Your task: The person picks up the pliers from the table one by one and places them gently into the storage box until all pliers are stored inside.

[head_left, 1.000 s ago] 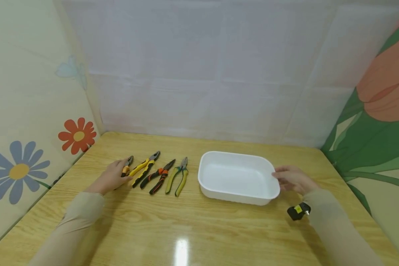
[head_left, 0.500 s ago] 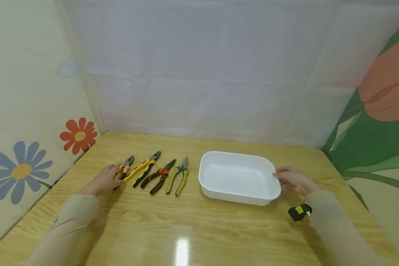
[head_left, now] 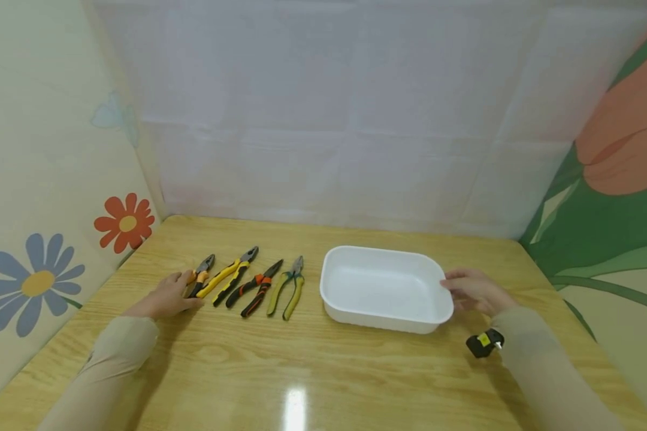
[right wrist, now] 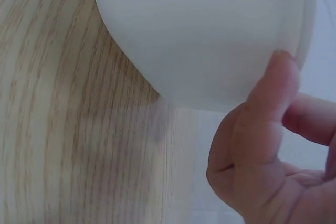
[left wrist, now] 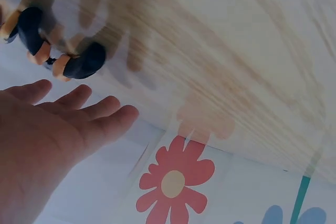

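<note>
My left hand (head_left: 167, 294) is beside the leftmost pliers (head_left: 203, 267), small ones with orange-and-black handles. In the left wrist view its fingers are extended, with the pliers' handle ends (left wrist: 86, 60) just beyond the fingertips. To the right lie yellow-and-black pliers (head_left: 237, 274), orange-and-black needle-nose pliers (head_left: 261, 284) and green-handled pliers (head_left: 288, 287), all with jaws pointing away. My right hand (head_left: 474, 290) pinches the right end of a white plastic basin (head_left: 385, 323). In the right wrist view the thumb (right wrist: 268, 108) lies on its rim; the other fingers are partly hidden behind.
Everything rests on a wood-grain table (head_left: 323, 371). A white cloth (head_left: 323, 120) hangs along the back edge. Flower-printed panels (head_left: 38, 179) stand at both sides. A small black device with a yellow mark (head_left: 484, 343) sits at the right wrist.
My left hand has drawn back to the left from the leftmost pliers, so more of their handles shows. The right hand and the basin stay in place.
</note>
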Demonstrator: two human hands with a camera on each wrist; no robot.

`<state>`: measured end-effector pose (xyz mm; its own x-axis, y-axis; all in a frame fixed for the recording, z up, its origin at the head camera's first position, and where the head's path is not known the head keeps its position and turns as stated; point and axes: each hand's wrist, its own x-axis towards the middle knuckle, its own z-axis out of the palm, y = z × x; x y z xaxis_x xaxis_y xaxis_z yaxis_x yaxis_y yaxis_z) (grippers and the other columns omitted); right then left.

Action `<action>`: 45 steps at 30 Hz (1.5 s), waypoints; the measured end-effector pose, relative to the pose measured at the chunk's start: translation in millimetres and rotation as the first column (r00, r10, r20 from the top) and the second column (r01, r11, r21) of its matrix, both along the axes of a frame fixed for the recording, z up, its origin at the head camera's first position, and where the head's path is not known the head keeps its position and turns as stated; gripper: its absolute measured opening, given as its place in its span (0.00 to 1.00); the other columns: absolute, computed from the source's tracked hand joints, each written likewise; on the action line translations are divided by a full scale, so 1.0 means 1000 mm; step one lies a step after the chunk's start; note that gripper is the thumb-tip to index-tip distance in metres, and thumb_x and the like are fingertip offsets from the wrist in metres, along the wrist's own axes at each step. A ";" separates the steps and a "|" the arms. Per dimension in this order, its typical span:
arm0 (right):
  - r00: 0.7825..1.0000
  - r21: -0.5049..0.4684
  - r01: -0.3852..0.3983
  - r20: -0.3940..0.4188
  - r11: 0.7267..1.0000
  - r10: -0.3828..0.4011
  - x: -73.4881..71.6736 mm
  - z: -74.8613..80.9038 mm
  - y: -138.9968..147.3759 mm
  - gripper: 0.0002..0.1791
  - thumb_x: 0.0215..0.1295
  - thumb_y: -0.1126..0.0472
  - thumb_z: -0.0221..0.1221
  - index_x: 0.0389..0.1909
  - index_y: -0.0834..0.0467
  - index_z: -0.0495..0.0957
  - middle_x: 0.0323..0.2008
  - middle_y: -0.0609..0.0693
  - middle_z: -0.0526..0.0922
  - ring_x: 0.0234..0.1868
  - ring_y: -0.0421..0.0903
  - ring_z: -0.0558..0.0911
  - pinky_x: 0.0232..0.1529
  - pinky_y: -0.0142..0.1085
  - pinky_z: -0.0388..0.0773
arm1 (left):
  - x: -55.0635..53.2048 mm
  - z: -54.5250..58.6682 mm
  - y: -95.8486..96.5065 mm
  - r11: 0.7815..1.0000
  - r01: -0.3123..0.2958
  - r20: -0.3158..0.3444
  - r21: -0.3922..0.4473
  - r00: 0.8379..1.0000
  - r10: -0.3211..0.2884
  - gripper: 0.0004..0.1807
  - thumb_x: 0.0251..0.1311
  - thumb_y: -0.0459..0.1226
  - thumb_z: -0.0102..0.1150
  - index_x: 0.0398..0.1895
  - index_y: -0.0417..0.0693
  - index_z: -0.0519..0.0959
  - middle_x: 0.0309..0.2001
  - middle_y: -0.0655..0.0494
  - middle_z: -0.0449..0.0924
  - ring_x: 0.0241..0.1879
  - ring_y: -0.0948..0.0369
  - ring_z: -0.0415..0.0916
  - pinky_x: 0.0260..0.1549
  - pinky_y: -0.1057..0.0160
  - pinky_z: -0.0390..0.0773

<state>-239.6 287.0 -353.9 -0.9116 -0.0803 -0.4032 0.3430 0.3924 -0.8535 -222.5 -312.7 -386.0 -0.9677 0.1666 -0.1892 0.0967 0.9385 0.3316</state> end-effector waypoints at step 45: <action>1.000 0.094 -0.018 -0.010 0.995 0.019 0.001 0.003 -0.004 0.27 0.71 0.63 0.53 0.61 0.77 0.59 0.43 0.58 0.78 0.39 0.47 0.78 0.38 0.40 0.78 | -0.020 -0.001 0.010 0.986 0.016 -0.077 -0.164 0.997 -0.029 0.34 0.61 0.44 0.47 0.71 0.41 0.62 0.44 0.24 0.65 0.27 0.45 0.71 0.24 0.46 0.74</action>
<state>-238.9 282.8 -350.9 -0.9146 -0.0598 -0.3999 0.3257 0.4772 -0.8162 -242.7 -302.6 -387.4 -0.9771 0.1615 -0.1387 0.1381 0.9767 0.1643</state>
